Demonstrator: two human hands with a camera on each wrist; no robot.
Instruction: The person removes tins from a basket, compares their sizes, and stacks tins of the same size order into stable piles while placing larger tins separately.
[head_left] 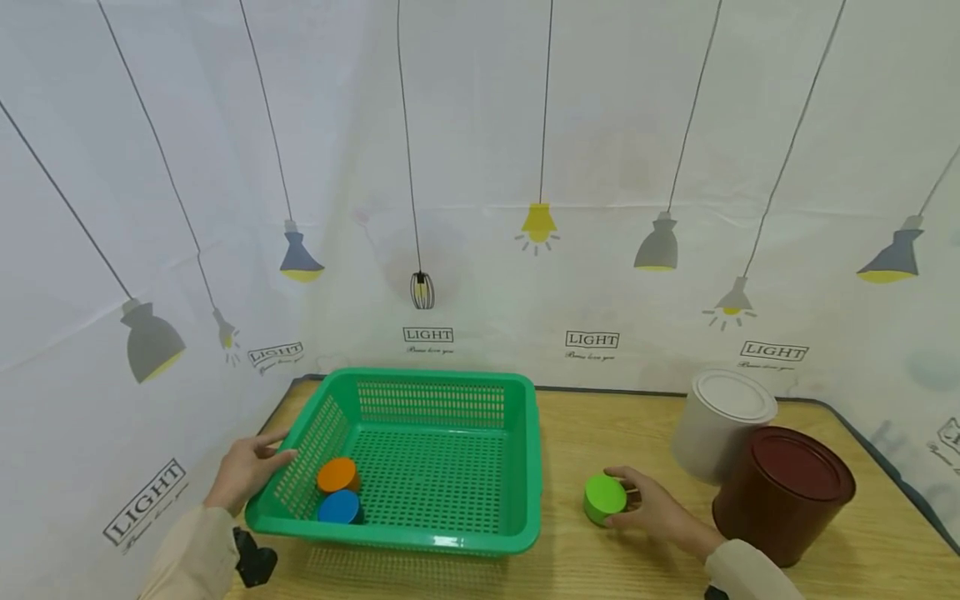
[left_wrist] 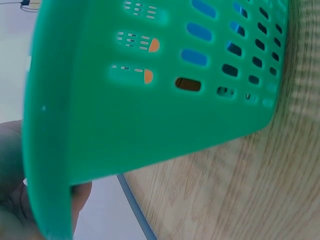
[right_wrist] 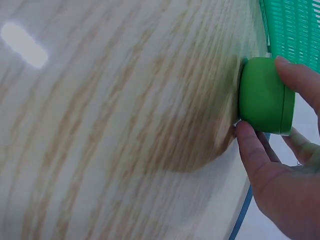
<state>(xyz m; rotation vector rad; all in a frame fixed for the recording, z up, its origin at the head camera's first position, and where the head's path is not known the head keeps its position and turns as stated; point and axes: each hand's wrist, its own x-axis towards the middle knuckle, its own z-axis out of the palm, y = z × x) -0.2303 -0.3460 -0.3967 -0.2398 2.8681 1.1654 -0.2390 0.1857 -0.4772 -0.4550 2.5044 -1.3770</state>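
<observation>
Left hand (head_left: 246,470): basket (head_left: 390,540) is gripped
Right hand (head_left: 654,507): tub (head_left: 603,497) is pinched
Tub: may be dropped, if pinched loosely

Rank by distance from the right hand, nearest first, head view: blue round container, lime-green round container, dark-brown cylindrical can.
1. Lime-green round container: in the right hand.
2. Dark-brown cylindrical can: right of the hand.
3. Blue round container: far left, inside the green plastic basket.
</observation>
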